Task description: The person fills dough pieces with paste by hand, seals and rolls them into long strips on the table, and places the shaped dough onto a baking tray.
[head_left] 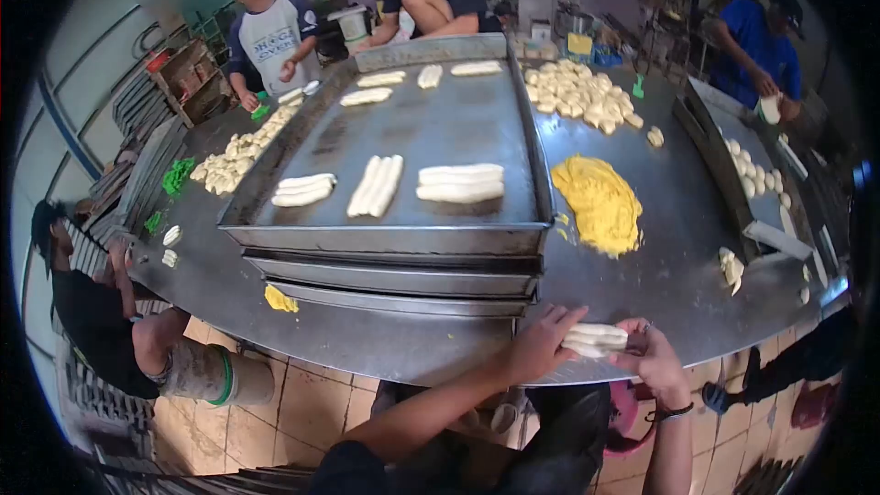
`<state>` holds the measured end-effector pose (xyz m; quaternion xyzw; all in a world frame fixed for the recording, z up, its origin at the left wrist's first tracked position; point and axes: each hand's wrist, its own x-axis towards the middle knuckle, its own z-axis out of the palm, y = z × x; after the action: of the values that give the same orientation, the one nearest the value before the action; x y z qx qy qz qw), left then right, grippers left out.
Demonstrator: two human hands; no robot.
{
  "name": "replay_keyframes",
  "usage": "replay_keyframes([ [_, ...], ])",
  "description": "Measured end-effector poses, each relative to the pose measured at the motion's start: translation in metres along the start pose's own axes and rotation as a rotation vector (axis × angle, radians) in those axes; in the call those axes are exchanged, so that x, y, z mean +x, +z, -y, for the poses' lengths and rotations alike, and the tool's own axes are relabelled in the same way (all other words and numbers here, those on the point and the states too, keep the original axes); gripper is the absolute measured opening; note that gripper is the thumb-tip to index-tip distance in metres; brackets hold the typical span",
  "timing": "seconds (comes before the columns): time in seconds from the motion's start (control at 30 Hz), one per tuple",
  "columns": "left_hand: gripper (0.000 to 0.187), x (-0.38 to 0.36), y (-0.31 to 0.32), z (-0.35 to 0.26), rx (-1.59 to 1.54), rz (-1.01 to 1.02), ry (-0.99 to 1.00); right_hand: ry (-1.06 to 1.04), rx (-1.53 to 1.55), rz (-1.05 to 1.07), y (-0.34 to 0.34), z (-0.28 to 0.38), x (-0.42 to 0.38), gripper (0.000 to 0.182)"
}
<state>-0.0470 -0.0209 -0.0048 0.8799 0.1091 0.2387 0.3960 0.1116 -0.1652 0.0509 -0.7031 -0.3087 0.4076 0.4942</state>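
Note:
Near the front edge of the metal table, pale dough strips [596,339] lie side by side between my hands. My left hand [543,346] grips their left end, fingers bent over it. At the right end, my right hand [654,356] has its thumb and fingers closed around the dough. Left of my hands stands a stack of metal trays [385,240]. Its top tray holds grouped dough strips [460,183] at the front and more strips [367,96] toward the back. A yellow filling mound [600,204] sits on the table beyond my hands.
Many dough pieces [579,93] are heaped at the back right, with others [243,151] left of the trays. Another tray [733,151] holding dough balls stands at the right. Several people work around the table [403,344]. A yellow lump [280,300] lies front left.

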Motion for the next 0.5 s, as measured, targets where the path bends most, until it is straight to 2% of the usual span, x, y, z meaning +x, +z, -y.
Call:
replay_keyframes([
  [0.03,0.068,-0.002,0.003,0.002,-0.011,-0.006,0.010,0.064,0.007,-0.075,0.003,0.004,0.000,0.025],
  [0.1,0.067,-0.003,0.009,0.007,-0.014,-0.036,0.035,-0.007,0.028,-0.069,0.007,0.018,0.000,0.021],
  [0.17,0.058,-0.007,0.012,0.010,-0.064,-0.059,0.064,-0.081,0.103,-0.053,0.013,0.033,-0.003,0.014],
  [0.23,0.054,-0.015,0.008,-0.010,-0.087,-0.064,0.054,-0.129,0.079,-0.015,0.018,0.069,-0.013,0.014],
  [0.3,0.055,-0.024,-0.001,-0.038,-0.854,-0.039,-0.306,-0.161,0.094,0.084,0.023,0.105,-0.023,0.015],
  [0.33,0.058,-0.030,-0.017,-0.056,-1.017,-0.028,-0.245,-0.165,0.144,0.138,0.026,0.120,-0.027,0.018],
  [0.37,0.058,-0.036,-0.040,-0.075,-1.017,-0.030,-0.237,-0.171,0.138,0.137,0.030,0.133,-0.031,0.018],
  [0.43,0.055,-0.049,-0.082,-0.100,-1.173,-0.027,-0.387,-0.225,0.092,0.227,0.044,0.159,-0.039,0.023],
  [0.47,0.047,-0.060,-0.080,-0.091,-1.301,-0.228,-0.323,-0.247,0.108,0.239,0.054,0.172,-0.042,0.022],
  [0.5,0.047,-0.065,-0.093,-0.093,-1.302,-0.233,-0.319,-0.249,0.103,0.243,0.063,0.182,-0.043,0.022],
])
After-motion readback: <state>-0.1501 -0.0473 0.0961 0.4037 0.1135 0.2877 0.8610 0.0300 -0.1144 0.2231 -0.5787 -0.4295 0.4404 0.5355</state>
